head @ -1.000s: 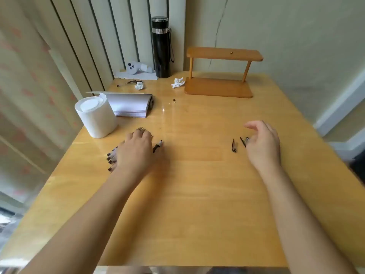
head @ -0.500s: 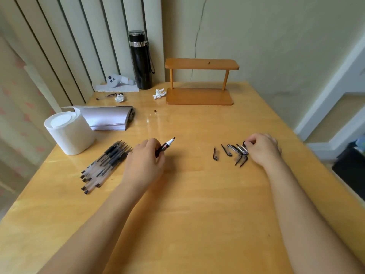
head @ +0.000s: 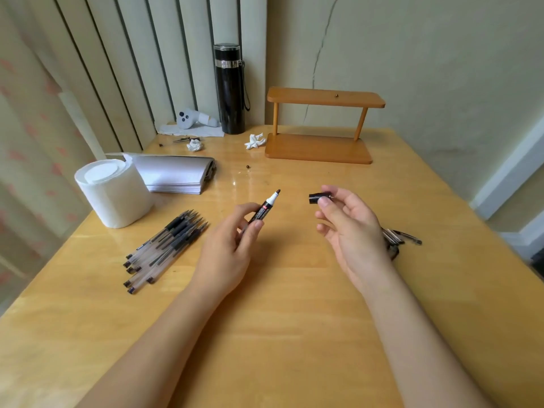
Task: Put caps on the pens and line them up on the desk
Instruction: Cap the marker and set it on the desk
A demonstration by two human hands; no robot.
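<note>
My left hand (head: 228,248) holds an uncapped black marker (head: 264,208) above the wooden desk (head: 279,319), its white nib end pointing up and to the right. My right hand (head: 350,225) pinches a short black cap (head: 317,198) between thumb and fingers, a small gap away from the marker's tip. A heap of several uncapped clear pens (head: 164,245) lies on the desk to the left of my left hand. A small pile of loose pen caps (head: 400,237) lies behind my right hand, partly hidden by it.
A white tissue roll (head: 113,195) and a stack of white paper (head: 176,175) sit at the left. At the back stand a black flask (head: 229,89) and a small wooden shelf (head: 321,125). Crumpled tissue bits (head: 254,141) lie nearby.
Both hands have lifted off the desk. The left raised the marker from beside the pen heap. The right took a black cap from the cap pile and brought it toward the marker's tip.
</note>
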